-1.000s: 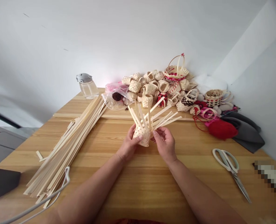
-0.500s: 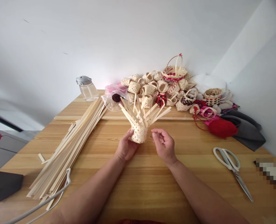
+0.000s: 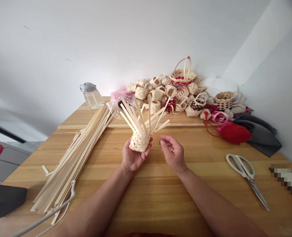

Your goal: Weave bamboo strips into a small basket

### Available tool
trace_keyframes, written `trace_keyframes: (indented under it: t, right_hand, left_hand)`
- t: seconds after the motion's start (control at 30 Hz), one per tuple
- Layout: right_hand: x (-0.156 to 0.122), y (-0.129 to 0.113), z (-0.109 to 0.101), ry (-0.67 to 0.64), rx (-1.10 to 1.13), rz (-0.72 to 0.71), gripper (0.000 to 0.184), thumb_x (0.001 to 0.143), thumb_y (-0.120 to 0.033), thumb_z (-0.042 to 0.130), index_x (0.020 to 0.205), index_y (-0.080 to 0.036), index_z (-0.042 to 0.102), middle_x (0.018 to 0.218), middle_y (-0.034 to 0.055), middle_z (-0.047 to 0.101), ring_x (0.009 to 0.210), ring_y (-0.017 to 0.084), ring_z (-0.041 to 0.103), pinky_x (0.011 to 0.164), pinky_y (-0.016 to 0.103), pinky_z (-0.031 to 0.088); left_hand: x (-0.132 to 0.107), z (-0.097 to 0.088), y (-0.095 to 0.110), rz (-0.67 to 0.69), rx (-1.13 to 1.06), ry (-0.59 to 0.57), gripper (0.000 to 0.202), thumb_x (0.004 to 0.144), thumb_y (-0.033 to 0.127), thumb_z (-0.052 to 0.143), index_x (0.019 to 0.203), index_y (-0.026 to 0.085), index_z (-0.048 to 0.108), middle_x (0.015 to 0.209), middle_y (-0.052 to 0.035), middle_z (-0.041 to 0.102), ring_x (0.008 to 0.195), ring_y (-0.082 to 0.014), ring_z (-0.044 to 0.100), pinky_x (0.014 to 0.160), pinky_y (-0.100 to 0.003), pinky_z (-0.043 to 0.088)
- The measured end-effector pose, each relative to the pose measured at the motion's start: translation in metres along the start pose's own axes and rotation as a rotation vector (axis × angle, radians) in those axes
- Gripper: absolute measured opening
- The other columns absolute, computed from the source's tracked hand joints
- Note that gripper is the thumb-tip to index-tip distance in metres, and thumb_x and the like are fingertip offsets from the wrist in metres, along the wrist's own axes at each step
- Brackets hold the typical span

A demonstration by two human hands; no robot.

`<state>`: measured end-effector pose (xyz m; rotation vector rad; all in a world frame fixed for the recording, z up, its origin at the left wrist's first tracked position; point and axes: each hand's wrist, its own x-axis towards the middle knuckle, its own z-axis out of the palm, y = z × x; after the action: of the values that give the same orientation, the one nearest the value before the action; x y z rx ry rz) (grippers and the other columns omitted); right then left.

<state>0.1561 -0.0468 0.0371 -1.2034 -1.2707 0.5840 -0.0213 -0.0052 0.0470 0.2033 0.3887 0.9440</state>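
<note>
A small woven basket point(image 3: 139, 141) of pale flat strips rests in my left hand point(image 3: 133, 158), tilted, with its loose strip ends fanning upward and outward. The palm is under it, and fingertips show at its right side. My right hand point(image 3: 173, 153) hovers just to the right, apart from the basket. Its fingers are curled and thumb and forefinger lie close together; whether anything tiny is between them I cannot make out.
Long flat strips point(image 3: 71, 164) lie bundled on the left. White-handled scissors point(image 3: 247, 181) lie to the right. Behind are a heap of small baskets point(image 3: 158, 93), red yarn point(image 3: 236, 133), a dark grey cloth point(image 3: 264, 138) and a water bottle point(image 3: 92, 97). A white cable point(image 3: 49, 215) crosses the lower left.
My left hand has turned the basket and shifted it slightly left, so its palm now faces up more and another side shows. The right hand stays nearly where it was.
</note>
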Motion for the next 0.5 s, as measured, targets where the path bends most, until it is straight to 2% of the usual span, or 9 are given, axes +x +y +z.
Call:
trace_keyframes:
  t: [0.13,0.3,0.4,0.5]
  right_hand:
    - [0.000,0.001,-0.001,-0.023,-0.050,-0.060,0.020,0.094,-0.033,0.062,0.106,-0.022,0.075,0.101,0.0080,0.072,0.086,0.019,0.070,0.068,0.029,0.057]
    - [-0.001,0.002,0.001,-0.018,0.073,0.001,0.028,0.092,-0.035,0.066,0.117,-0.023,0.067,0.101,0.0070,0.070,0.089,0.019,0.069,0.068,0.028,0.057]
    - [0.001,-0.001,0.003,0.003,0.240,0.084,0.043,0.087,-0.040,0.072,0.124,-0.023,0.057,0.097,0.0043,0.069,0.079,0.018,0.070,0.060,0.027,0.055]
    - [0.005,-0.004,0.003,0.002,0.353,0.138,0.038,0.086,-0.044,0.073,0.113,-0.022,0.059,0.084,0.0010,0.069,0.064,0.016,0.069,0.053,0.026,0.052]
  left_hand:
    - [0.000,-0.002,0.000,-0.030,-0.002,0.015,0.056,0.093,0.040,0.042,0.134,0.005,0.058,0.101,-0.0217,0.074,0.079,-0.0254,0.073,0.068,-0.034,0.061]
    - [-0.001,-0.004,-0.005,-0.036,0.053,-0.070,0.052,0.090,0.044,0.048,0.123,0.008,0.066,0.100,-0.0191,0.075,0.073,-0.0235,0.067,0.060,-0.032,0.054]
    - [-0.001,-0.004,-0.008,-0.078,0.092,-0.119,0.051,0.089,0.047,0.050,0.117,0.009,0.069,0.101,-0.0201,0.074,0.072,-0.0231,0.065,0.057,-0.031,0.050]
    - [0.000,-0.005,-0.011,-0.164,0.186,-0.139,0.054,0.090,0.050,0.050,0.117,0.007,0.069,0.103,-0.0224,0.074,0.076,-0.0257,0.068,0.059,-0.032,0.051]
